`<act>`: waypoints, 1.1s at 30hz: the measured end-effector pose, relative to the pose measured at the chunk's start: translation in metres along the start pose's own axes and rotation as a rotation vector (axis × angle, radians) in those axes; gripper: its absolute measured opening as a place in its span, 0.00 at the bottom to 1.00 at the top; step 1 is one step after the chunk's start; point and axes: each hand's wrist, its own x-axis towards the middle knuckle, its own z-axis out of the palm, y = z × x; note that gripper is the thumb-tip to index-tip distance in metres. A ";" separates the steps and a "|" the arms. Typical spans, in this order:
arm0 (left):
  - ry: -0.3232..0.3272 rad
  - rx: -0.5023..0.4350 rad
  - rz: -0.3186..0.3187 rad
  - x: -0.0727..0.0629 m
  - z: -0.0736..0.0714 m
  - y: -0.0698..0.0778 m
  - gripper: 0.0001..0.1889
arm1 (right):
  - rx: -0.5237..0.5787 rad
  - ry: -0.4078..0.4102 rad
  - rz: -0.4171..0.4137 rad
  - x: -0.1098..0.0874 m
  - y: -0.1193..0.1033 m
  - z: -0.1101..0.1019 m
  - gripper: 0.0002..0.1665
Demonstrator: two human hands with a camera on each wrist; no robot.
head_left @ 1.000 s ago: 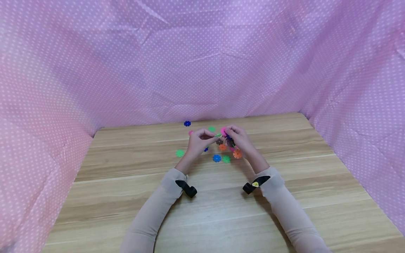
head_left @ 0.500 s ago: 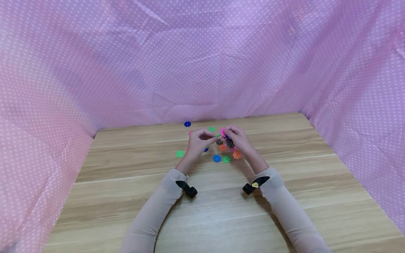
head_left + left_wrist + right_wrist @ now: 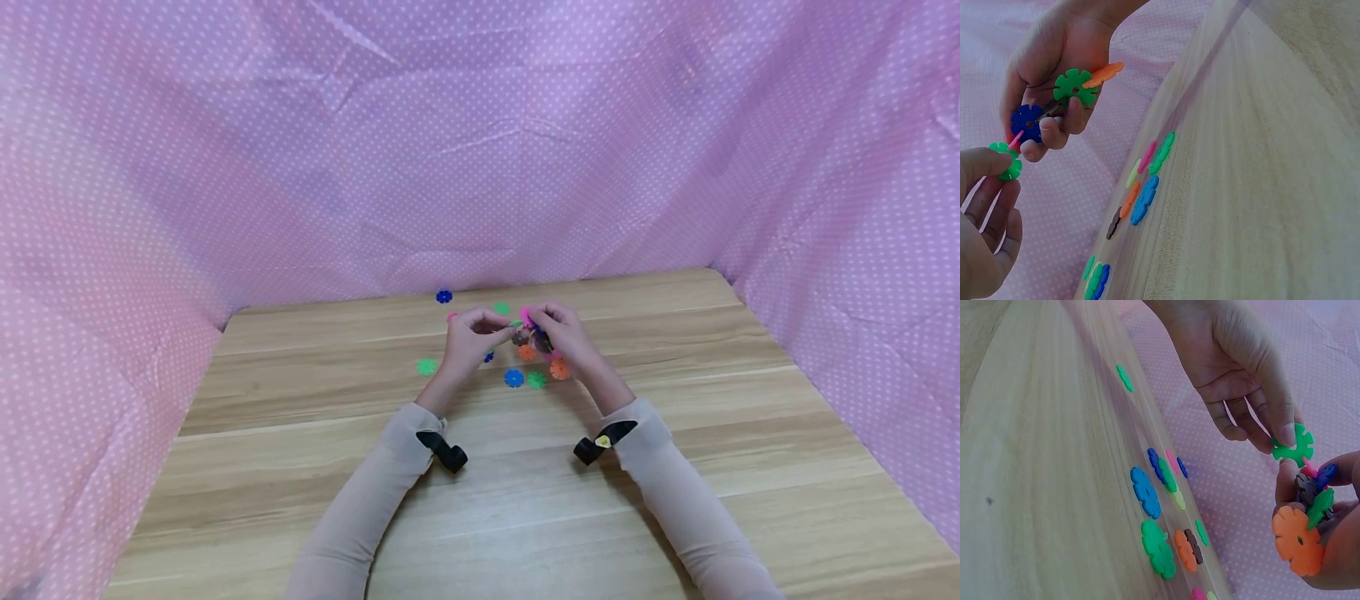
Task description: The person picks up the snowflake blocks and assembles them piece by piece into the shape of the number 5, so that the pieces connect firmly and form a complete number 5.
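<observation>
My left hand [image 3: 467, 340] pinches a green flower-shaped plastic disc [image 3: 1300, 451] between thumb and fingertips. In my right hand [image 3: 567, 335] is a chain of slotted discs pushed together. It has a pink disc [image 3: 1015, 139] at the near end, then a blue disc [image 3: 1021, 128], a brown disc [image 3: 1303, 486], a green disc [image 3: 1069, 83] and an orange disc [image 3: 1292, 551] sticking out past the palm. Right at the pink disc's edge is the green disc from my left hand. Fingers of the right hand partly hide the brown disc.
Several loose discs lie flat on the wooden table, among them a light blue disc [image 3: 513, 378], a green disc [image 3: 427, 367] on the left and a dark blue disc [image 3: 444, 297] near the back edge. A pink dotted cloth [image 3: 480, 167] hangs behind the table [image 3: 480, 517].
The right hand and its chain of discs have shifted slightly left toward the left hand. The left hand keeps its pinch on the green disc, and the loose discs stay put.
</observation>
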 end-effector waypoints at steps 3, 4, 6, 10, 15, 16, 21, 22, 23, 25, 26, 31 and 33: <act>0.001 0.000 0.003 0.000 0.000 0.000 0.08 | 0.023 -0.007 -0.011 0.000 0.000 0.001 0.11; 0.002 -0.001 0.003 0.000 0.000 0.000 0.07 | 0.033 -0.011 -0.014 0.000 0.000 0.001 0.11; 0.007 -0.004 0.001 0.000 0.000 0.000 0.06 | 0.046 -0.019 -0.017 0.000 0.000 0.002 0.10; 0.012 -0.015 -0.002 0.000 0.000 0.001 0.06 | 0.068 -0.027 -0.018 0.001 0.001 0.002 0.09; 0.025 -0.027 0.001 0.000 0.000 0.000 0.05 | 0.089 -0.039 -0.012 0.001 0.001 0.001 0.11; 0.028 -0.031 0.005 0.000 0.000 0.000 0.05 | 0.091 -0.040 -0.010 0.001 0.001 0.001 0.11; 0.035 -0.031 0.030 -0.001 0.001 0.000 0.05 | 0.100 -0.043 0.000 0.001 0.000 0.001 0.11; 0.036 -0.029 0.033 -0.001 0.001 0.001 0.04 | 0.103 -0.048 0.001 0.001 0.001 0.001 0.11; 0.036 -0.026 0.036 -0.001 0.001 0.001 0.05 | 0.107 -0.053 0.001 0.002 0.001 0.001 0.10; 0.040 -0.026 0.036 -0.001 0.001 0.002 0.05 | 0.118 -0.061 0.001 0.002 0.002 0.000 0.10; 0.043 -0.027 0.036 -0.002 0.001 0.003 0.05 | 0.123 -0.064 0.002 0.002 0.002 0.000 0.10; 0.055 -0.034 0.021 -0.001 0.002 0.003 0.05 | 0.126 -0.054 0.005 0.001 0.001 0.002 0.11; 0.056 -0.034 0.023 -0.001 0.002 0.003 0.05 | 0.130 -0.042 0.006 0.001 0.001 0.003 0.12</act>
